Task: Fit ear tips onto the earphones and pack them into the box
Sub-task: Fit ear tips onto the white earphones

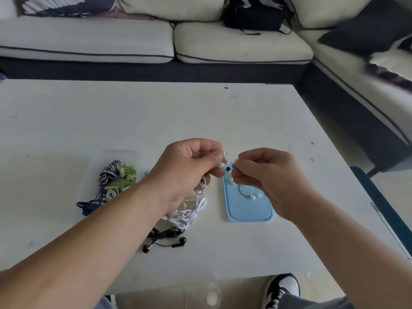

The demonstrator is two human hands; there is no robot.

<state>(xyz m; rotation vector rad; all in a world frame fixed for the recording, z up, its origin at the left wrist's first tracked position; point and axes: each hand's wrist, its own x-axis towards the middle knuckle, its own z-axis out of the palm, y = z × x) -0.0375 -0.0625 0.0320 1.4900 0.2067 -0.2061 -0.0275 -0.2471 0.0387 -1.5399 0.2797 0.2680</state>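
White earphones (192, 211), wire tangled below left hand (185, 172) pinching one bud (223, 167), right hand (267, 181) pinching a white ear tip (234, 162)

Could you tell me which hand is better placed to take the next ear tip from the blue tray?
Right. The right hand, pinching a small white piece, is directly over the blue tray, where white ear tips lie; the left hand is beside it, gripping the white earphones.
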